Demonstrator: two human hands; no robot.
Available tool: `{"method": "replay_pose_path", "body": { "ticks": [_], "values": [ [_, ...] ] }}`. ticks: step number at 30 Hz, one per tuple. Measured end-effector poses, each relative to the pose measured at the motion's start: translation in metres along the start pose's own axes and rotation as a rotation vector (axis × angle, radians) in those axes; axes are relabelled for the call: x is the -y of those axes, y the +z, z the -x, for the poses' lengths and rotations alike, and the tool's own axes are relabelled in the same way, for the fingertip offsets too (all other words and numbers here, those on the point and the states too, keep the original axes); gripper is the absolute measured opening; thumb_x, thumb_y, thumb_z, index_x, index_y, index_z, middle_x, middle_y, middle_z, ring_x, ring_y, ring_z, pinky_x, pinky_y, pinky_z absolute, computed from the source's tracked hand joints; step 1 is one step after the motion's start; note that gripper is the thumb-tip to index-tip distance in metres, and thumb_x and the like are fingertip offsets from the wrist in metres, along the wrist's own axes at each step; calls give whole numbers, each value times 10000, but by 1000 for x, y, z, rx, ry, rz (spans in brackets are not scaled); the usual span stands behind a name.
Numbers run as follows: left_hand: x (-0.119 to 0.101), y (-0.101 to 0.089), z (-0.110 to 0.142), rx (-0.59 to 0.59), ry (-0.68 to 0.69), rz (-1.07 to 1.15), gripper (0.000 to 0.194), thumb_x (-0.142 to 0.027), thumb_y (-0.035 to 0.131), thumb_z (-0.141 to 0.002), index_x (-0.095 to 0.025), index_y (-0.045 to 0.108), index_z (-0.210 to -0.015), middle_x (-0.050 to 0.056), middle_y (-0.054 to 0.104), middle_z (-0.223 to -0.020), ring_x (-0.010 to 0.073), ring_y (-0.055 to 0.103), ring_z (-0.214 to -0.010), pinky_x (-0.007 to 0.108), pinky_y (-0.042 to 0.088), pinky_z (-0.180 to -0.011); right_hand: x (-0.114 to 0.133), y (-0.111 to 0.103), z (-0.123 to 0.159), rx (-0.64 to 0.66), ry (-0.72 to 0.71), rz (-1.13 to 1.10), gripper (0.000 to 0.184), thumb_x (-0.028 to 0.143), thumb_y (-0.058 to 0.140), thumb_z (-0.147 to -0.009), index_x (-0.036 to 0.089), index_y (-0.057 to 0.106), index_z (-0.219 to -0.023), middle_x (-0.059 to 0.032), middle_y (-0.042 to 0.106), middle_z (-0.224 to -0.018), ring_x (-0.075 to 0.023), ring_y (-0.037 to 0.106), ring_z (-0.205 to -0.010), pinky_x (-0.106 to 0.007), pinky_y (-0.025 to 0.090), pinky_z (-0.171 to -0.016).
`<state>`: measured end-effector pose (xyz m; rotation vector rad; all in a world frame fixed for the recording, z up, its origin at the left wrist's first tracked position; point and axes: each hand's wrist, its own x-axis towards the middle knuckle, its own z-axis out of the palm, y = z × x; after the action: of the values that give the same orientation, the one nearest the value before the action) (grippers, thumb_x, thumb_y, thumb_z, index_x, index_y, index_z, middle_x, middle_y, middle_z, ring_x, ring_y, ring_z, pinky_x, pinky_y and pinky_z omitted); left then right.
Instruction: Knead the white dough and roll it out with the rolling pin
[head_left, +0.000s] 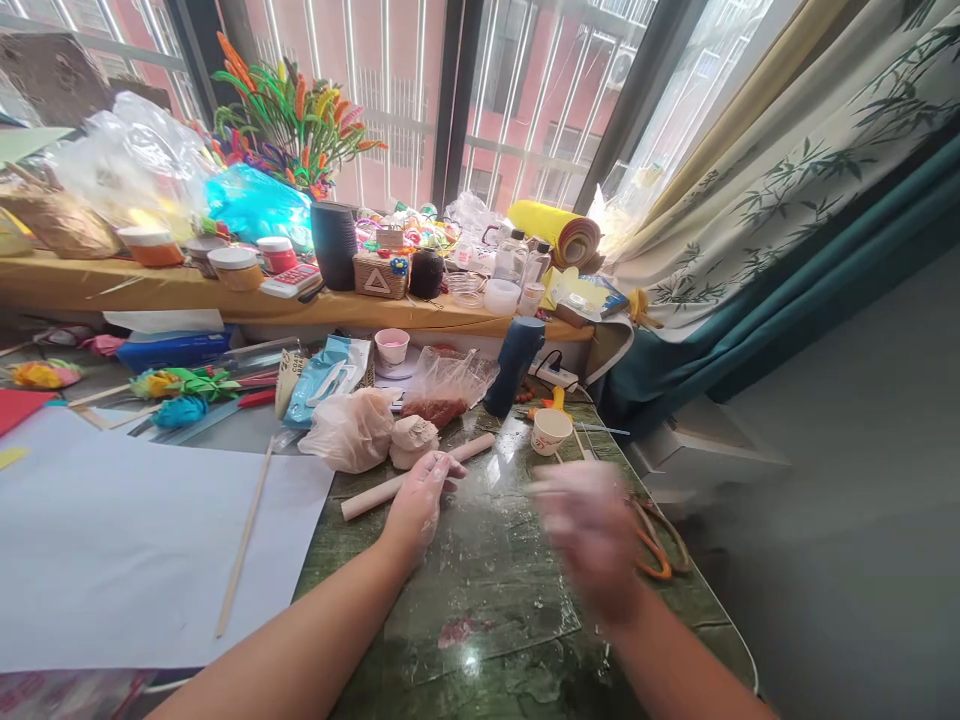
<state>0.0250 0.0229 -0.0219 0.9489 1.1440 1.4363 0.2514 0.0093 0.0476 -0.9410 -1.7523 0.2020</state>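
My left hand (pixel 421 497) is over the near side of a pale rolling pin (pixel 367 497), its fingers curled together and dusted with whitish residue. Whatever lies inside those fingers, if anything, is hidden. My right hand (pixel 589 520) is smeared by motion above the right part of a clear, wet-looking sheet (pixel 495 560), so its fingers cannot be read. A lump of pale clay (pixel 413 441) sits just behind the rolling pin, against a crumpled plastic bag (pixel 351 430). Beyond my right hand stands a paper cup (pixel 551 431).
White paper (pixel 142 550) covers the table's left side, with a thin wooden stick (pixel 246 540) on it. Orange-handled scissors (pixel 656 560) lie by the right edge. A dark blue cylinder (pixel 514 367) stands behind. Jars and craft materials crowd the windowsill (pixel 300 315).
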Motion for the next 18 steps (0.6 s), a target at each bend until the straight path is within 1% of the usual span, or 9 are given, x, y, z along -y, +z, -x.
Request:
{"method": "replay_pose_path", "body": {
  "ticks": [1, 2, 4, 6, 9, 11, 12, 16, 18],
  "values": [
    [0, 0, 0, 2, 0, 5, 355, -560, 649, -871, -212, 694, -816, 65, 692, -900, 229, 623, -888, 320, 491, -809, -4, 11, 13, 100, -26, -10, 249, 457, 724, -864, 304, 751, -1059, -44, 662, -853, -246, 658, -771, -402, 596, -686],
    [1, 0, 0, 3, 3, 14, 351, -558, 659, -866, -212, 698, -820, 65, 693, -899, 232, 624, -893, 323, 494, -823, -8, 21, 24, 253, -3, 9, 333, 449, 712, -876, 297, 723, -1172, -63, 669, -930, -260, 661, -838, -421, 598, -751],
    [3, 0, -1, 1, 14, 39, 344, -554, 674, -859, -212, 698, -823, 61, 691, -891, 233, 628, -906, 335, 498, -873, -19, 37, 40, 286, 165, 79, 406, 414, 623, -941, 269, 637, -1320, -90, 656, -1036, -269, 650, -927, -441, 581, -840],
    [4, 1, -3, 3, 20, 66, 347, -555, 680, -857, -211, 687, -817, 55, 688, -877, 236, 633, -920, 355, 495, -933, -28, 48, 47, 334, 270, 102, 418, 382, 563, -970, 244, 589, -1363, -108, 646, -1112, -278, 639, -1007, -449, 563, -897],
    [6, 2, -4, 9, 13, 76, 357, -561, 689, -854, -205, 688, -829, 61, 698, -890, 251, 645, -965, 387, 483, -996, -36, 61, 46, 475, 242, 147, 491, 390, 628, -920, 229, 575, -1381, -139, 626, -1275, -334, 580, -1207, -515, 486, -1047],
    [6, 2, -3, 17, 6, 68, 361, -561, 692, -855, -200, 699, -858, 73, 712, -931, 264, 649, -1007, 401, 471, -1025, -38, 72, 42, 508, 245, 211, 580, 415, 675, -889, 204, 551, -1415, -170, 583, -1369, -374, 505, -1311, -569, 403, -1124],
    [6, 1, -3, 22, 2, 66, 360, -558, 690, -858, -199, 703, -874, 79, 718, -956, 269, 648, -1030, 405, 465, -1038, -38, 76, 39, 518, 265, 227, 566, 425, 679, -890, 196, 569, -1395, -179, 577, -1374, -382, 495, -1317, -580, 394, -1125],
    [8, -1, -4, 42, -3, 47, 337, -536, 673, -880, -203, 715, -914, 93, 723, -1019, 275, 642, -1091, 410, 451, -1066, -36, 87, 31, 562, 318, 157, 269, 381, 654, -912, 221, 691, -1124, -142, 632, -1261, -343, 557, -1207, -542, 445, -1062],
    [10, -1, -5, 50, 2, 30, 327, -524, 675, -883, -204, 722, -929, 97, 723, -1034, 272, 644, -1096, 408, 450, -1066, -33, 87, 30, 556, 308, 29, 267, 314, 642, -904, 233, 667, -1157, -115, 647, -1257, -310, 571, -1199, -507, 446, -1070]
  ]
}}
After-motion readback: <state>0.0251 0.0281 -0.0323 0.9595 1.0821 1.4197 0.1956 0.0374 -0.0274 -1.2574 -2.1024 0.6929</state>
